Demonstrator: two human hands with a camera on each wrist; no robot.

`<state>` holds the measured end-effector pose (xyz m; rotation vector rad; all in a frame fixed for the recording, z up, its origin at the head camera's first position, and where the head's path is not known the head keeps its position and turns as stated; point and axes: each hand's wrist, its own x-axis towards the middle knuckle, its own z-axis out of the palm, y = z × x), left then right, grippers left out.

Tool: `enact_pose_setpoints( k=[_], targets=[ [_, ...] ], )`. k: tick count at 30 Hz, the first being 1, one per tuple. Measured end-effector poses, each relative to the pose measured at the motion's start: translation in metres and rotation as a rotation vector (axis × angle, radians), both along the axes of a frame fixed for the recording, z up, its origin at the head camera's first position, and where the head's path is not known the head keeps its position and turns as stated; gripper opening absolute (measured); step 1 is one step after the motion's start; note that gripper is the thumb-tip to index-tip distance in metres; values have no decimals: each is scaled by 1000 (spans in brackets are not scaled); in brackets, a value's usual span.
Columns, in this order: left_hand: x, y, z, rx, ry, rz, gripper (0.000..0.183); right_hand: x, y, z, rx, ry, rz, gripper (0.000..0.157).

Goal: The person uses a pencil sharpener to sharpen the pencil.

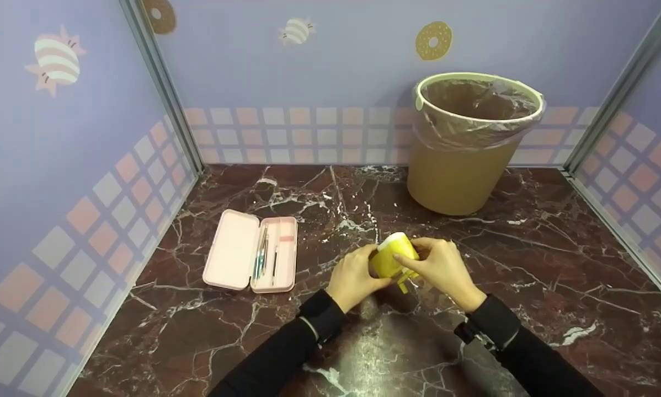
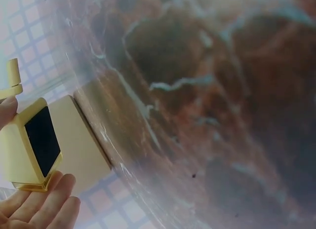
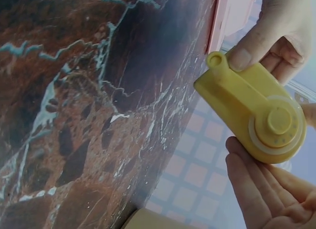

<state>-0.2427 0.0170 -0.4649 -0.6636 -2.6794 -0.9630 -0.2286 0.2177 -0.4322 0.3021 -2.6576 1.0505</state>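
Note:
A yellow crank pencil sharpener [image 1: 394, 255] is held tilted above the dark tabletop, between both hands. My left hand [image 1: 355, 275] grips its left side, the thumb along the near edge. On its right side my right hand [image 1: 443, 270] holds it, thumb on the yellow casing and fingers behind. The right wrist view shows the crank handle [image 3: 242, 93] and round hub, with the left thumb pressing near the handle's end. A dark rectangular panel [image 2: 43, 140] on the sharpener shows in the left wrist view.
An open pink pencil case [image 1: 233, 251] lies to the left with several slim pencils or pens [image 1: 261, 256] inside. Back right stands a tan bin [image 1: 457, 171] with a clear plastic liner. Pale specks are scattered on the marbled tabletop [image 1: 330, 212] beyond the hands. Patterned walls enclose the table.

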Motion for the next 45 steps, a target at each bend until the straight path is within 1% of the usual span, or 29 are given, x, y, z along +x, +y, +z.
enact_pose_setpoints(
  k=[5,8,10,13,15,18,22,25,27,29,32,34,37,42,45],
  targets=[
    [-3,-4,2,37,-39,-31,66,1,1,3,-20,-26,15,44],
    [-4,-8,2,78,-70,-69,67,2,3,4,-33,-54,36,49],
    [-6,-11,1,116,-100,-104,67,3,5,6,-39,-76,65,53],
    [-8,-17,1,192,-165,-169,67,4,9,10,-34,-98,142,57],
    [-9,-22,2,248,-234,-210,67,4,15,14,-19,-105,210,59],
    [-11,-30,5,305,-329,-258,68,4,24,21,14,-91,328,59],
    [-14,-39,9,349,-429,-336,67,6,36,30,126,-32,443,63],
    [-16,-44,11,347,-487,-401,64,7,38,36,240,39,501,67],
    [-17,-47,12,335,-532,-440,64,8,37,39,300,103,542,67],
    [-17,-48,12,314,-572,-484,64,8,33,41,359,187,585,68],
    [-15,-49,13,279,-616,-543,62,9,27,45,422,295,650,70],
    [-13,-49,15,262,-638,-575,61,10,23,47,461,339,687,70],
    [-11,-48,16,242,-661,-585,60,11,19,50,489,339,720,69],
    [-9,-47,16,222,-713,-557,65,13,16,51,507,303,729,65],
    [-9,-48,13,223,-746,-560,65,13,16,49,514,304,733,63]
  ],
)
